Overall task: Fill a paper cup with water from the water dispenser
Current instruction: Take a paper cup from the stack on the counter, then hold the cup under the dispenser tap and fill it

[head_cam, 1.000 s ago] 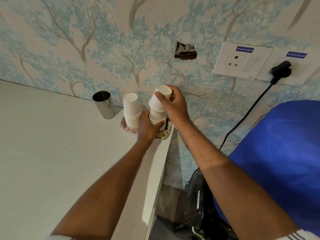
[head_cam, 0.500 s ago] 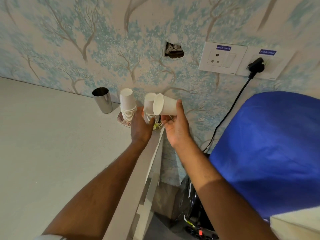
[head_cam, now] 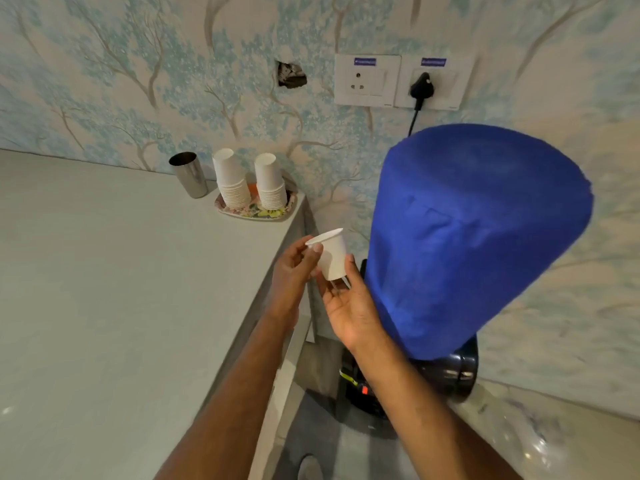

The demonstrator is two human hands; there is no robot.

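Both hands' fingers pinch one paper cup [head_cam: 331, 252]: left hand [head_cam: 291, 275] at its rim, right hand [head_cam: 349, 303] underneath.

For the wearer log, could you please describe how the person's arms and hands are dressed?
Both forearms are bare up to the picture's lower edge: no sleeves, watch or bracelets show. The left hand and right hand wear no gloves, and no rings are visible.

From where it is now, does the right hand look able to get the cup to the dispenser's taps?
Probably yes. The right hand and left hand hold the cup beside the blue-covered bottle. The dispenser sits below with nothing between, though the forearm hides the taps.
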